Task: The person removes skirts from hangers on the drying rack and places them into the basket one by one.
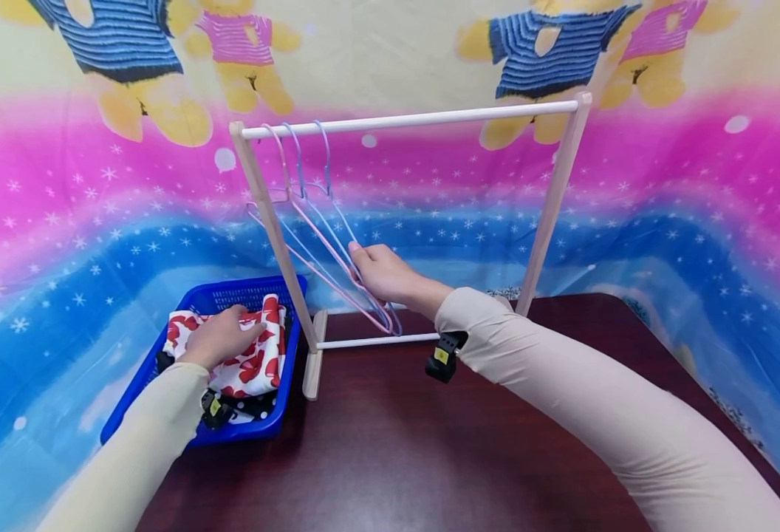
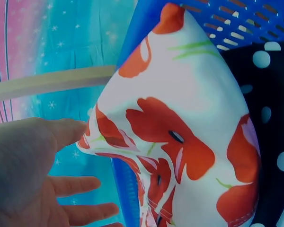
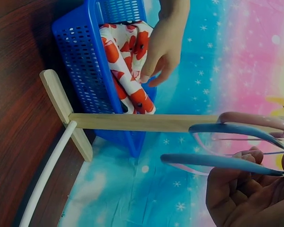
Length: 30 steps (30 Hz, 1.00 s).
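Note:
A pink hanger and two blue hangers, the rightmost blue hanger among them, hang by their hooks at the left end of a rack's white rail. My right hand holds the rightmost blue hanger by its sloping side, fingers curled, as the right wrist view also shows. Over the blue basket is my left hand, fingers spread, at a white cloth with red flowers. Its thumb reaches the cloth's edge; whether it presses there I cannot tell.
Under the floral cloth lies black fabric with white dots. The rack's wooden left post stands between basket and hangers, its foot on the dark table. A lower white bar joins the posts. A printed curtain hangs behind.

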Motion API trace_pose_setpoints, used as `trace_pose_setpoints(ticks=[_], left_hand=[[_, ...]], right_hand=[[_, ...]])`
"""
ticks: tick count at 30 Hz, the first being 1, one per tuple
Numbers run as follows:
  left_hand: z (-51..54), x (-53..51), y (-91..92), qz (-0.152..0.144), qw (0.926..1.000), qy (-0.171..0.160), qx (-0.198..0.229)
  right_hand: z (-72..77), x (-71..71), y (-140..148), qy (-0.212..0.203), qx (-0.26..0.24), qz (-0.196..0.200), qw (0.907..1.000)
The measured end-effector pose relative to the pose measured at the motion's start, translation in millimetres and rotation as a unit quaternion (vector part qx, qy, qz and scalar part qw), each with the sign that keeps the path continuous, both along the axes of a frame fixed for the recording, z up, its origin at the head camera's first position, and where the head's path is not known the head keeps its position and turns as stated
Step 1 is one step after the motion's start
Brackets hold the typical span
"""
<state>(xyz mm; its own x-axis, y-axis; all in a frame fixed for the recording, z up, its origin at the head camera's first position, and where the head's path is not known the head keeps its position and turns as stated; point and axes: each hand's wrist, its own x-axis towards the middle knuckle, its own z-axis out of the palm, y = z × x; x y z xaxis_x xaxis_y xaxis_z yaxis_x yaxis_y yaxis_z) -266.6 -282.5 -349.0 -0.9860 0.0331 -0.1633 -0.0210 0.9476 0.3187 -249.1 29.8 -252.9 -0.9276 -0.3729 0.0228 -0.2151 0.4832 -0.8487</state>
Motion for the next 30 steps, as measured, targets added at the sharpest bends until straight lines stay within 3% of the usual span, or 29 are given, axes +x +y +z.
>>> trace_pose_setpoints(ticks=[10, 18, 30], left_hand=[[1.7, 4.5, 8.5, -0.001, 0.9994, 0.033, 0.006], [5.7, 9.9, 17.5, -0.016, 0.9977, 0.064, 0.012], [14.7, 21.0, 30.8, -0.018, 0.9964, 0.076, 0.034]], right_hand=[[1.0, 1.2, 9, 0.016, -0.021, -0.008, 0.9996], [2.4, -1.9, 18, 0.028, -0.005, -0.013, 0.9995], [3.5, -5.6, 33, 0.029, -0.008, -0.010, 0.9995]])
